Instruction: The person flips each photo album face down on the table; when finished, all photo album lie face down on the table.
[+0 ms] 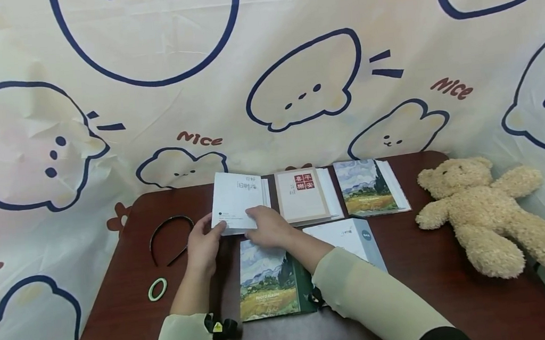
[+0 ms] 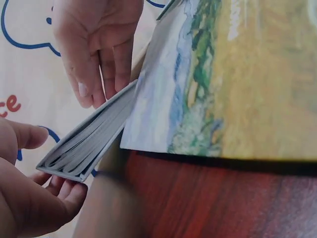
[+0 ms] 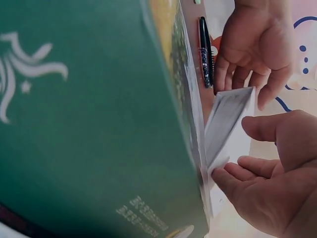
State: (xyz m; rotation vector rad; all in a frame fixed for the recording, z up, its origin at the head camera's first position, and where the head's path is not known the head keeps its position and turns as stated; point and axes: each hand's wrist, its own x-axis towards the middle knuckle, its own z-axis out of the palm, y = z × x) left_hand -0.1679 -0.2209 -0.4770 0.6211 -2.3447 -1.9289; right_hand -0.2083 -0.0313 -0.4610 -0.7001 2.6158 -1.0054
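A white photo album [image 1: 237,205] with dark writing on its cover is raised at the back of the table, its page edges [image 2: 94,134] visible in the left wrist view. My left hand [image 1: 203,247] grips its lower left corner, thumb on the cover side and fingers underneath. At the lower right, my right hand [image 1: 269,226] holds the same album; the right wrist view shows its fingertips [image 3: 223,178] against the album. Just below the hands lies a photo album box [image 1: 268,287] with a painted landscape front and green side.
A beige album [image 1: 303,197] with red characters and a landscape album [image 1: 365,189] lie along the back. A white and blue box [image 1: 350,238] is partly behind the right forearm. A black headband [image 1: 150,243] and green ring [image 1: 157,289] lie left, a teddy bear [image 1: 482,212] right.
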